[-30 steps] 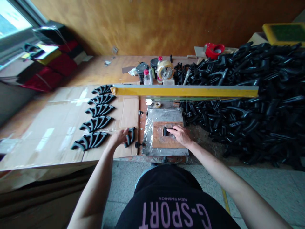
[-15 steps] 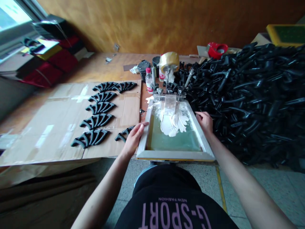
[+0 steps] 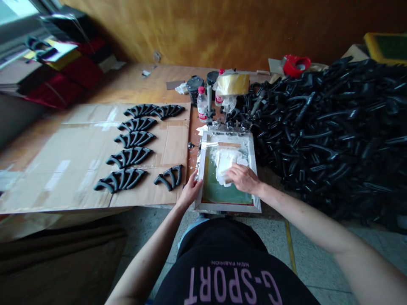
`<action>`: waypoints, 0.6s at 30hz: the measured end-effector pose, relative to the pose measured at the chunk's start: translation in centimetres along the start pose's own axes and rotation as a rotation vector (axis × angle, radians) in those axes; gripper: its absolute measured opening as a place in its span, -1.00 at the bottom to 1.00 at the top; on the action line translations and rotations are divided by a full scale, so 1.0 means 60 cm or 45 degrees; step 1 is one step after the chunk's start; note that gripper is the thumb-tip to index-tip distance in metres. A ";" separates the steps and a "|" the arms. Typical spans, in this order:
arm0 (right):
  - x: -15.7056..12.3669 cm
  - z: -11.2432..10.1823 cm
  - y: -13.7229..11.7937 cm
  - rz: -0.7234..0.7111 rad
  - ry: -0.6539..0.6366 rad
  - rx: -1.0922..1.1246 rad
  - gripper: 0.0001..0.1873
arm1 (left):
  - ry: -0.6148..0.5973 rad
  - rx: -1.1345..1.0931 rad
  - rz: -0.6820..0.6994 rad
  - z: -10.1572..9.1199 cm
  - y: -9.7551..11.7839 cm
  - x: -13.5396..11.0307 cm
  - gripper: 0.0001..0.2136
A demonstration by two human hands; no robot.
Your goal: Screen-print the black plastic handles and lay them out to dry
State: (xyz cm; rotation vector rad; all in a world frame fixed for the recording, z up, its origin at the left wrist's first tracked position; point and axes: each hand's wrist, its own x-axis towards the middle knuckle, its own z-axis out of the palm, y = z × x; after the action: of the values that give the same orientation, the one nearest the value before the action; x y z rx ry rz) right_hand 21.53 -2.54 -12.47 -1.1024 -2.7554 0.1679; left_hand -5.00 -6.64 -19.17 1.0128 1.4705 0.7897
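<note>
A screen-printing frame (image 3: 227, 171) lies hinged down over the bench, its green mesh smeared with white paste (image 3: 225, 165). My left hand (image 3: 190, 190) grips the frame's near left edge. My right hand (image 3: 244, 178) rests on the mesh against the white paste, and anything under its palm is hidden. Black forked plastic parts (image 3: 133, 148) lie in rows on flattened cardboard (image 3: 171, 144) to the left of the frame. The closest one (image 3: 168, 177) sits a short way left of my left hand.
A large heap of black plastic parts (image 3: 330, 135) fills the bench to the right. Behind the frame stand a plastic bottle (image 3: 202, 104), a black tin (image 3: 194, 90), a tape roll (image 3: 232, 84) and a red tape dispenser (image 3: 295, 65). The bench's near edge (image 3: 63, 209) overhangs the tiled floor.
The frame has swung down from raised to lying over the base. My right hand has moved from the base onto the mesh. My left hand has moved from the black part to the frame edge.
</note>
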 end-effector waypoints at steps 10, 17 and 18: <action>-0.014 0.001 -0.011 -0.077 0.123 -0.087 -0.77 | -0.056 -0.033 -0.017 0.001 0.000 -0.001 -0.27; 0.017 -0.033 0.002 0.096 0.177 0.079 -0.82 | -0.074 -0.033 -0.065 -0.006 0.042 -0.021 -0.21; 0.037 -0.050 0.014 0.186 0.220 0.079 -0.72 | -0.075 -0.051 -0.062 -0.010 0.059 -0.029 -0.20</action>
State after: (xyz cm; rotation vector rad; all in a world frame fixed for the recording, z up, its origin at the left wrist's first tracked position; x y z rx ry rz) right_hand 21.12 -0.26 -9.45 -1.2402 -2.5026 0.1669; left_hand -5.02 -6.76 -15.19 0.9587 1.4183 0.7455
